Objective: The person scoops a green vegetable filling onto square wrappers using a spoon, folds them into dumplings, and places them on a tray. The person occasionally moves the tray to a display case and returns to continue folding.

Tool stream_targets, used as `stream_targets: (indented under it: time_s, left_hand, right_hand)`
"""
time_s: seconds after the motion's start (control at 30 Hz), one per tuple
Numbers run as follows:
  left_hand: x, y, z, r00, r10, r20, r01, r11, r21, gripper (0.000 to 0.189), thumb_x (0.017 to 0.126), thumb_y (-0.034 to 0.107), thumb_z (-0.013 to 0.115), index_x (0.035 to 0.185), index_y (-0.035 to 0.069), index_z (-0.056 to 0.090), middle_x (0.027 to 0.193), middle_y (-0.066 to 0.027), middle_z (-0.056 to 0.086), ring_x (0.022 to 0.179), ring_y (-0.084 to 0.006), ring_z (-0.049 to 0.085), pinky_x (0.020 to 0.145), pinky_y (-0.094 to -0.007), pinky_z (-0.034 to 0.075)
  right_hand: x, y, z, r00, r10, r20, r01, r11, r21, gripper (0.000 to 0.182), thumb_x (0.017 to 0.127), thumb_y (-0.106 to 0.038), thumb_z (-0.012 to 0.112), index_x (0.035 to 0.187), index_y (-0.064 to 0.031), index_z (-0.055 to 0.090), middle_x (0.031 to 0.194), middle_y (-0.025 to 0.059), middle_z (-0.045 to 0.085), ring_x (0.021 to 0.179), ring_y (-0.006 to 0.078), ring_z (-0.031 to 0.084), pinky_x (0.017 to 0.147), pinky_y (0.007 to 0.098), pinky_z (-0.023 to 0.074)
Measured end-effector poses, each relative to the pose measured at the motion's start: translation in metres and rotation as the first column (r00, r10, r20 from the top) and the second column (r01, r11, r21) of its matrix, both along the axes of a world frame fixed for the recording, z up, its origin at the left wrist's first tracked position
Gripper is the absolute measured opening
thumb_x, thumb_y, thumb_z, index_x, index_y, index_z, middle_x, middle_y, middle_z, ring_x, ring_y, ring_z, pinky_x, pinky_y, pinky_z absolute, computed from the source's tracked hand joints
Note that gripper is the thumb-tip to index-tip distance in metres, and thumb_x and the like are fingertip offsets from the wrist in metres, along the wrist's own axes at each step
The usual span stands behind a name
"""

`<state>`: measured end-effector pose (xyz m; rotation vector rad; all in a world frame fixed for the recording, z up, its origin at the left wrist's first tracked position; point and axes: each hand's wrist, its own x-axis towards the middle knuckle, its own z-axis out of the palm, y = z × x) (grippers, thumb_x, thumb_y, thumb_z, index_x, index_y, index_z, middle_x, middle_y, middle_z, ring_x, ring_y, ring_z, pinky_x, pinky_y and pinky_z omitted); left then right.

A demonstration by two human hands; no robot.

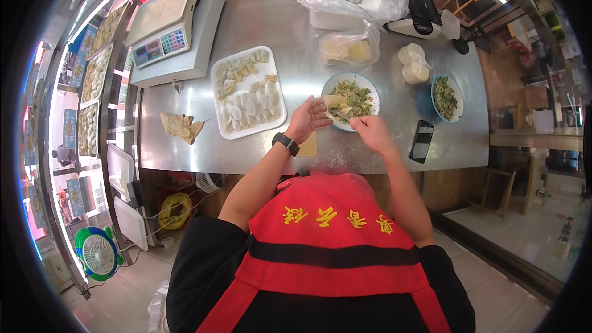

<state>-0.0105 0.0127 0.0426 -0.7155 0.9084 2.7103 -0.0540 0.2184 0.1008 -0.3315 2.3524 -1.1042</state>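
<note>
My left hand [309, 118], palm turned up, holds a thin pale-yellow dough wrapper [334, 101] at its fingertips. In my right hand [373, 133] is a narrow flat metal spreader [341, 114], its blade against the wrapper. Both hands are at the near left rim of a white bowl [373, 95] of chopped green filling [358, 101]. A square wrapper [309, 145] lies on the steel table below my left wrist. To the left, a white tray [281, 122] carries rows of folded dumplings [252, 108] and smaller wontons [240, 70].
A second bowl of filling [445, 97] and a phone [421, 141] are at the right. Bagged round wrappers [414, 67], a bagged container [351, 48] and a flour tub [340, 18] stand farther back. A crumpled cloth [181, 126] and a scale [162, 46] are at the left.
</note>
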Motion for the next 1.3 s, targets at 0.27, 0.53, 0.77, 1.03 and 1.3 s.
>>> stream_targets:
  time_s: [0.27,0.53,0.77,1.03,1.3]
  left_hand:
    - [0.008,-0.009,-0.007,0.775,-0.606,-0.18,0.046,0.339,-0.94,0.028,0.075,0.013,0.074,0.099,0.005,0.064,0.085,-0.0098,0.067,0.074,-0.0162,0.061,0.07,-0.0312,0.049]
    - [0.017,-0.011,-0.014,0.783,-0.617,-0.081,0.039,0.179,-0.983,0.025,0.074,0.014,0.074,0.092,0.003,0.06,0.082,-0.019,0.064,0.077,-0.0363,0.062,0.069,-0.0388,0.049]
    - [0.015,-0.033,-0.033,0.784,-0.606,-0.132,0.034,0.254,-0.967,0.016,0.083,0.015,0.063,0.092,0.002,0.062,0.078,-0.0179,0.065,0.071,-0.0312,0.062,0.065,-0.0388,0.049]
    - [-0.012,-0.132,-0.044,0.945,-0.285,0.161,0.223,0.2,-0.954,0.046,0.09,0.036,0.056,0.065,-0.002,0.062,0.059,-0.0146,0.06,0.057,-0.0251,0.057,0.058,-0.0359,0.046]
    - [-0.084,-0.203,-0.032,0.924,-0.294,0.244,0.08,-0.474,-0.877,0.059,0.085,0.058,0.052,0.069,0.002,0.065,0.078,-0.0177,0.064,0.075,-0.0349,0.06,0.068,-0.0435,0.047]
  right_hand:
    - [0.007,-0.014,0.008,0.973,0.158,0.171,-0.151,0.987,-0.057,0.036,0.087,-0.033,0.061,0.075,0.0009,0.069,0.056,0.0045,0.056,0.052,0.0128,0.051,0.052,0.0301,0.0416]
    - [-0.002,-0.028,-0.005,0.942,0.213,0.258,-0.229,0.973,0.034,0.034,0.088,-0.032,0.06,0.076,-0.0013,0.071,0.052,-0.0023,0.046,0.049,0.0088,0.041,0.048,0.0277,0.0335]
    - [-0.024,-0.001,0.005,0.938,0.213,0.272,-0.231,0.972,0.036,0.034,0.087,-0.034,0.061,0.075,-0.0043,0.071,0.051,-0.0041,0.045,0.045,0.0054,0.036,0.043,0.0243,0.0273]
    - [0.002,0.087,-0.013,0.918,-0.127,0.376,0.078,0.987,0.144,0.037,0.087,-0.036,0.062,0.077,-0.0016,0.07,0.05,-0.0054,0.037,0.045,0.0057,0.032,0.043,0.0254,0.0233]
    - [0.044,0.087,-0.026,0.887,-0.204,0.415,0.158,0.977,0.144,0.04,0.09,-0.04,0.057,0.08,-0.004,0.071,0.052,-0.005,0.04,0.047,0.0065,0.036,0.044,0.0259,0.0278]
